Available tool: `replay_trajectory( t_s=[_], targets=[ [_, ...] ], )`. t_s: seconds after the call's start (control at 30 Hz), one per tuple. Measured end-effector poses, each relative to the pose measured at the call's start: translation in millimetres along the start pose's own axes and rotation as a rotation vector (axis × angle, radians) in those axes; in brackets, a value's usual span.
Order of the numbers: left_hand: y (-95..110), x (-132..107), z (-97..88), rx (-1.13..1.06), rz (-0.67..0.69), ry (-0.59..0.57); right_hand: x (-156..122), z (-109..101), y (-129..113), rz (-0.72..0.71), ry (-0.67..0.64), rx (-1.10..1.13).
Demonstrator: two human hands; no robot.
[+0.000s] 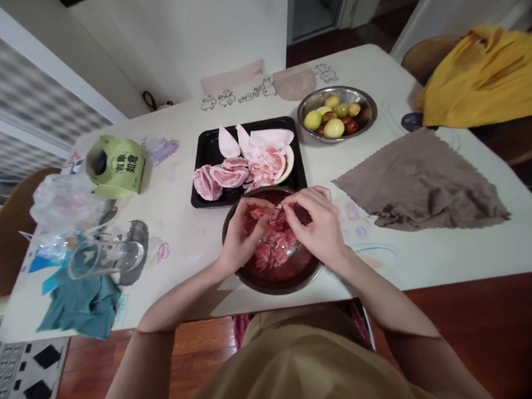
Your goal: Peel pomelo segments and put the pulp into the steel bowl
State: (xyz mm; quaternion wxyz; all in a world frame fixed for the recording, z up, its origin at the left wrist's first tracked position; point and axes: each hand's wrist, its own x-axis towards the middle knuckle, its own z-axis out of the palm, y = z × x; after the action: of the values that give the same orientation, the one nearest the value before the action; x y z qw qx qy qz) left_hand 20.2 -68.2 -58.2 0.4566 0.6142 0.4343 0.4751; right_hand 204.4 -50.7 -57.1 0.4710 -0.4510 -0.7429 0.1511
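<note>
Tabletop [422, 259] white, doodled | floor [463, 331] wood | hands [320, 228] pinching pomelo flesh [269, 214] over bowl [271, 285]

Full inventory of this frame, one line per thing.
Round dark metal bowl: one, dark brown, table's near edge.
Pink fruit flesh: many pieces, pink, in that bowl.
Black rectangular tray: one, black, behind it, holding pink segments, pale peel.
Round steel bowl: one, silver, far side, holding green, yellow, red fruits.
Brown cloth: one, brown, right.
Green cardboard box: one, green, left.
Clear glass mug: one, clear, near left, lying sideways.
Teal cloth: one, teal, beside the mug.
Yellow cloth: one, yellow, chair far right.
Left hand, right hand: two, bare, fingers pinching one pink piece above the bowl.
</note>
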Motion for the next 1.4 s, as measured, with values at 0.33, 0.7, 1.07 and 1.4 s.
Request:
replay_trajectory(
  t_s=[0.33,0.7,1.07,1.4],
  targets=[
    [-6,11,-8.4,-0.117,-0.062,-0.046,0,-9,10,0.001,-0.159,-0.123],
    [-4,7,-13.1,0.348,0.149,-0.176,2,-9,11,-0.032,-0.050,-0.112],
    [9,-1,-25.4,0.774,0.199,-0.340,7,-12,17,0.048,-0.121,-0.187],
    [35,-16,-88.1,0.712,0.082,-0.107,27,-17,32,-0.388,-0.532,-0.540]
  ],
)
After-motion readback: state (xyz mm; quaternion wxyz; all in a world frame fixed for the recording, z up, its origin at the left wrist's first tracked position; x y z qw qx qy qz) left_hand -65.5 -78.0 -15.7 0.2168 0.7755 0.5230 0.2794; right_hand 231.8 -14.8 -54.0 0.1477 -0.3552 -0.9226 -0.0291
